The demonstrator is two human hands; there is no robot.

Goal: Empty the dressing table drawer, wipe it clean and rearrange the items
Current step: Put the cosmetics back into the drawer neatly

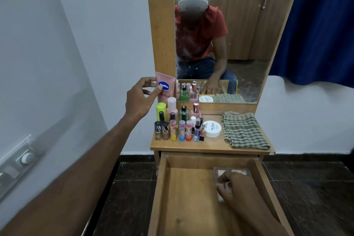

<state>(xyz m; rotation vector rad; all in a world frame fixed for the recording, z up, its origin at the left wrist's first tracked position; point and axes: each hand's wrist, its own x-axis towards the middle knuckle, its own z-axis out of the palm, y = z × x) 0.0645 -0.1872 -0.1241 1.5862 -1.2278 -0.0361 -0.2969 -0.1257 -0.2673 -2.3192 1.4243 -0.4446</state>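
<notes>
Head view: the left hand (141,99) is reaching up to the left edge of the dressing table (214,145) and pinching a pink Vaseline tube (165,88) between thumb and fingertips; the tube is standing upright, cap down, at the back left corner against the wooden frame of the mirror (239,44). The right hand (234,185) is lying inside the open drawer (162,188), its fingers curling over a flat clear case (229,172) that is sitting near the drawer's back right corner; whether the fingers are gripping the case or only resting on it cannot be told, as that area is blurred. The rest of the drawer floor is showing bare wood. On the tabletop, a cluster of small cosmetics (180,126) is standing in rows on the left half, just below and in front of the tube: a lime-green bottle (160,109), a pink bottle with a white cap (171,108), a green perfume bottle (183,114), a pink perfume bottle (195,113), and shorter vials and lip balms in front. A white round jar (212,128) is sitting just right of the cluster, and a folded green checked cloth (244,130) is lying on the right side of the tabletop, near the jar but apart from it.
</notes>
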